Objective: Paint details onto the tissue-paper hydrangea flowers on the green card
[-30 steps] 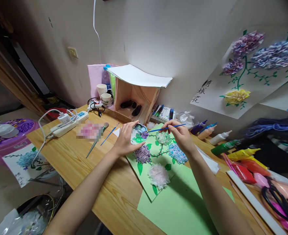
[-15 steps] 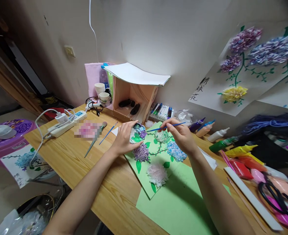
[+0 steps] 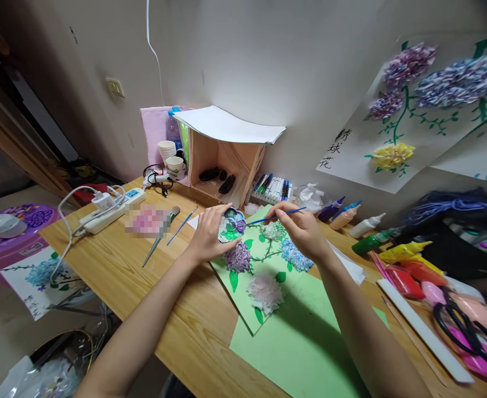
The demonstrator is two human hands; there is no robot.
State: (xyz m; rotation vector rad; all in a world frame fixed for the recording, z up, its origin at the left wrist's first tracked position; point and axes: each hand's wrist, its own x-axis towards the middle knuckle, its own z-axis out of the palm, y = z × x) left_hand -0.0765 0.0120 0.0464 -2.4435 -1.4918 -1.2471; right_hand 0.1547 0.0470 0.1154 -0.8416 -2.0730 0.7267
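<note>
"So, how does the paintbrush [image 3: 258,221] lie to the palette [image 3: 230,221]?"

"Roughly crosswise. The right hand [image 3: 301,226] pinches the shaft, its working end pointing left at the palette's right side, the handle slanting up and away to the right."

"Which hand is nearer the palette?"

"The left hand [image 3: 208,235]: it clasps the palette between thumb and fingers, by the far left part of the flowered green card [image 3: 243,301]. The hands are apart, the paintbrush bridging the gap."

"What can't you make out?"

"Whether the bristles touch paint or hover. The left fingers cover one side of the palette, and I can't tell if it rests or is lifted. The right hand partly hides the pale green flower [image 3: 273,230]; a blurred patch [image 3: 147,221] on the bench [image 3: 193,320] is unreadable."
</note>
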